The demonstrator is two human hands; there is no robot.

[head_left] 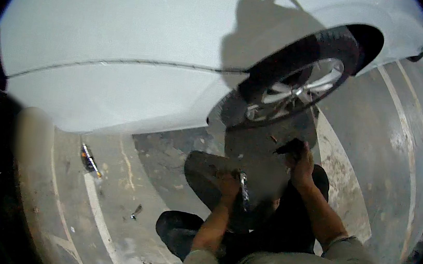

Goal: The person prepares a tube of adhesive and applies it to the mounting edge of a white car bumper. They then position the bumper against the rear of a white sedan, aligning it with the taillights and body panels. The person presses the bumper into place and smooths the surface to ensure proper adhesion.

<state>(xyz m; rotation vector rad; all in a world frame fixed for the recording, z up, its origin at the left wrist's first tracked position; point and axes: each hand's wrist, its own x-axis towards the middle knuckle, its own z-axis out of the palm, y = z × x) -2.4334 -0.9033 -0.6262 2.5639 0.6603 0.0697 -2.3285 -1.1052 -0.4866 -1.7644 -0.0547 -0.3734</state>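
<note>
A dark object (290,147), too dim to identify, is just on the person's side of the wheel (296,91), clasped in the right hand (302,169). A shiny metal tool (245,192) is lower and left of the wheel; the left hand (227,184) is right beside it, though I cannot tell whether its fingers grip it. Well left of the wheel, a small metal piece (136,212) and a dark-and-silver item (89,160) lie on the grey floor (152,193). The white car body (129,29) arches over the wheel.

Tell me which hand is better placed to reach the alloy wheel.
Probably your right hand: nearer the alloy wheel, though holding a dark object. Your left hand is farther, by a metal tool.
</note>
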